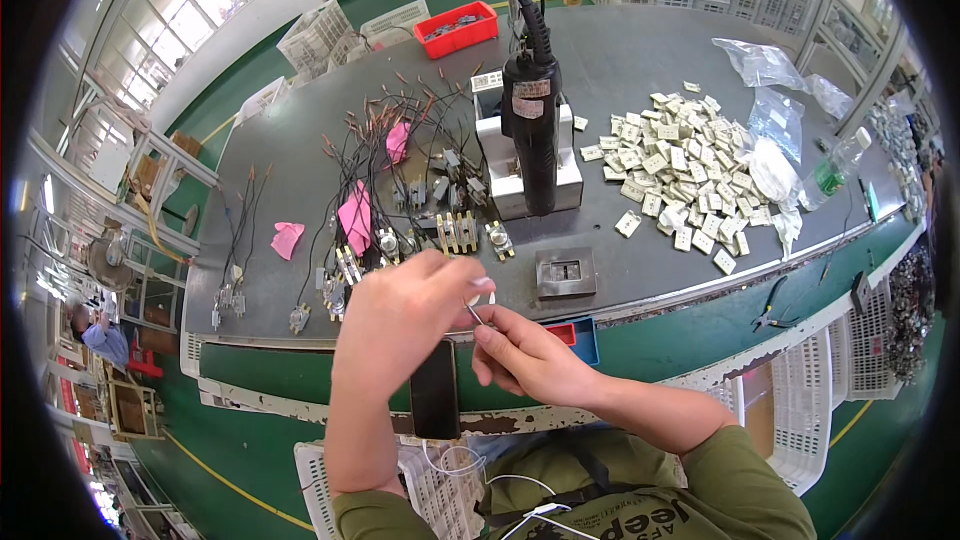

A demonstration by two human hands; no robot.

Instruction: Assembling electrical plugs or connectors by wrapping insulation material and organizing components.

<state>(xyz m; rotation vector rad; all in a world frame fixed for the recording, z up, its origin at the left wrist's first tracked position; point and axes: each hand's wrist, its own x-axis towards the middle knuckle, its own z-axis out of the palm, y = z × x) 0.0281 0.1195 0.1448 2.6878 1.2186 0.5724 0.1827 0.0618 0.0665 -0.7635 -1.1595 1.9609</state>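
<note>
Both my hands meet above the near edge of the bench. My right hand point(530, 358) pinches a small thin metal piece point(473, 315) between thumb and forefinger. Close over it is my left hand point(405, 312), fingers bent and pressed together; what they hold is hidden. A tiny white tip point(491, 297) shows at its fingers, too small to name. Beyond my left hand stand several small switch-like parts with brass terminals point(458, 232). Farther right sits a metal fixture block point(566, 272). Over the bench hangs a black electric screwdriver point(530, 130).
White plastic blocks point(690, 165) lie heaped at right, near plastic bags point(775, 120) and a bottle point(838, 168). Black wires point(375, 155) and pink scraps point(355, 218) spread at left. A phone point(434, 395), small blue tray point(585, 342) and pliers point(770, 312) lie along the front.
</note>
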